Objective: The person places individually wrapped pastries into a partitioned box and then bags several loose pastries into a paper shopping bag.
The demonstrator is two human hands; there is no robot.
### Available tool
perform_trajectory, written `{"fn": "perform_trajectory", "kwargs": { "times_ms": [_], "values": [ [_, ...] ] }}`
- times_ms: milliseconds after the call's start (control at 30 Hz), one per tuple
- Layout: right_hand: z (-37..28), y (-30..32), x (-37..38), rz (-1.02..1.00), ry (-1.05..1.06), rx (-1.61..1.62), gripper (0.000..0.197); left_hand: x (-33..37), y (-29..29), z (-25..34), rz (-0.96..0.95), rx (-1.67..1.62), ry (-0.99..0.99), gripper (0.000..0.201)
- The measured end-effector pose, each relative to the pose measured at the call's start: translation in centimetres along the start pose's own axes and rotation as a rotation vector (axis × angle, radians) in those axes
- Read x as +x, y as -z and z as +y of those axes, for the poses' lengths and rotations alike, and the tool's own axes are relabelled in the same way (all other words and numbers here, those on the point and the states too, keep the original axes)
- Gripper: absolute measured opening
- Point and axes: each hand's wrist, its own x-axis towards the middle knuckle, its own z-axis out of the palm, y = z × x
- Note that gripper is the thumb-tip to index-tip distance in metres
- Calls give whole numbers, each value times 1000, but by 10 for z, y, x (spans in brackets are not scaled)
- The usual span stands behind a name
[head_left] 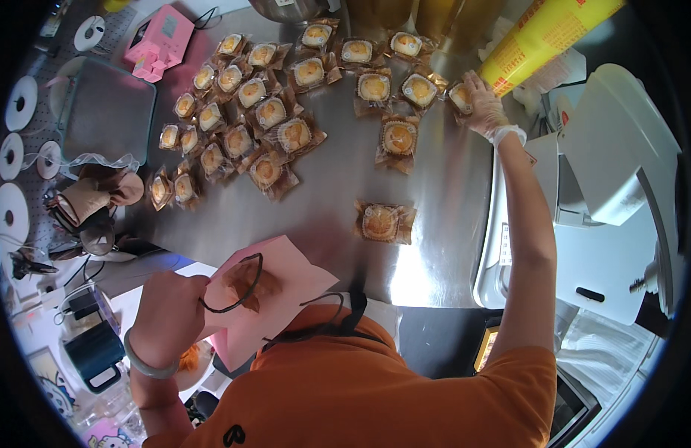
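Note:
My left hand (170, 302), bare and with a bangle at the wrist, is closed around the dark cord handle (259, 272) of a pink paper bag (293, 280). The bag's mouth is open, and a brown wrapped piece (250, 285) shows inside it. At the far right of the metal table, my right hand (481, 108) wears a clear glove. Its fingers are on a small cake in a clear wrapper (459, 97), partly covering it. Nearest to that hand lies another wrapped cake (419, 89). A single wrapped cake (380, 222) lies closer to me.
Several more wrapped cakes (271, 112) cover the left and back of the metal table (330, 194). A yellow packaging roll (543, 41) stands beyond my right hand. A pink device (160, 41) and a grey-lidded container (110, 112) are at the back left. White equipment (614, 149) borders the right.

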Motion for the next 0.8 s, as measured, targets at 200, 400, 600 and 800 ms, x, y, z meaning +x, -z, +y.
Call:
{"fn": "perform_trajectory", "kwargs": {
  "times_ms": [200, 400, 600, 800],
  "values": [
    [13, -14, 16, -229, 88, -132, 87, 1, -7, 0, 100, -75, 8, 8],
    [-42, 24, -50, -272, 58, -134, 91, 3, -8, -1, 50, -81, 9, 10],
    [-32, -23, -111, -152, 31, 333, 109, 3, -3, 1, 48, -45, -13, 12],
    [-33, -26, -132, -4, 14, 404, 88, 3, -2, 1, 21, -15, -48, 13]
  ]
}}
